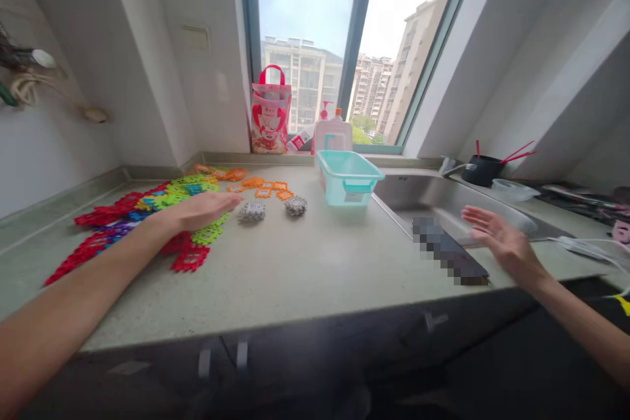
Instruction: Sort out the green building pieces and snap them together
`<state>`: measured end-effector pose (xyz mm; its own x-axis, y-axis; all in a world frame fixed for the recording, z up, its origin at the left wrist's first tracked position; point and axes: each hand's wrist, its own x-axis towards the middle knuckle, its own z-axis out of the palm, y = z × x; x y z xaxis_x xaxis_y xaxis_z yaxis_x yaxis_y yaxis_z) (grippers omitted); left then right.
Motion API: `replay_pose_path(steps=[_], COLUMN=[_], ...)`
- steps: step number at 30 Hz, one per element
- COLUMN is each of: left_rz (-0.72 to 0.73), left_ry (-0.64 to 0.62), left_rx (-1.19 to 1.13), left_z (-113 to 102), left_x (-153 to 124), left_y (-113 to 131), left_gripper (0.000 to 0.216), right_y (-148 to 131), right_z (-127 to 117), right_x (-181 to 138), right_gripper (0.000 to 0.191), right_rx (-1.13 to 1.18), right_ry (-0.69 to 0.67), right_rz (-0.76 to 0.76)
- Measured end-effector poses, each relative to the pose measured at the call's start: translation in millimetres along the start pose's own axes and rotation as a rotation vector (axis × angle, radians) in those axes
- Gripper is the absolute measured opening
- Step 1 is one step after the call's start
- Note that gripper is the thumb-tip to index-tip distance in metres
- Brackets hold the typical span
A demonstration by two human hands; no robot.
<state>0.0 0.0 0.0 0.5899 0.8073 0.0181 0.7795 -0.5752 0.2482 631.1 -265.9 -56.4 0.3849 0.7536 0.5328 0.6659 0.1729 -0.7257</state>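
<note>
My left hand (209,208) is stretched out flat over the right side of a pile of colourful plastic building pieces (121,207), with nothing in it. Red, blue, purple, yellow and green pieces make up the pile. Just right of its fingertips sits a grey cluster of pieces (252,212), and a second grey cluster (296,206) lies farther right. Several orange pieces (263,193) are scattered behind them. My right hand (499,243) is held up with fingers extended, empty, near the sink's front edge. A dark phone-like slab (457,256), partly pixelated, lies beside it.
A turquoise plastic bin (349,187) stands mid-counter, left of the steel sink (394,193). By the window are a red-handled bag (270,118) and a white lid (333,136). A black pot (482,170), a clear bowl (514,190) and a white power strip (585,247) sit right.
</note>
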Motion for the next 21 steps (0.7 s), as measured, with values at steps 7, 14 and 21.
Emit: replay_pose_path(steps=[7, 14, 21], left_rz=[0.103, 0.327, 0.386], left_ry=[0.107, 0.305, 0.206], left_rx=[0.019, 0.05, 0.141], left_z=[3, 25, 42], left_x=[-7, -2, 9], left_y=[5, 25, 26], left_gripper=[0.083, 0.072, 0.06], right_y=[-186, -209, -179], right_z=[126, 283, 311], right_x=[-11, 56, 40], right_gripper=[0.045, 0.055, 0.075], right_rx=[-0.254, -0.3, -0.441], right_ry=[-0.08, -0.191, -0.412], right_rz=[-0.824, -0.799, -0.606])
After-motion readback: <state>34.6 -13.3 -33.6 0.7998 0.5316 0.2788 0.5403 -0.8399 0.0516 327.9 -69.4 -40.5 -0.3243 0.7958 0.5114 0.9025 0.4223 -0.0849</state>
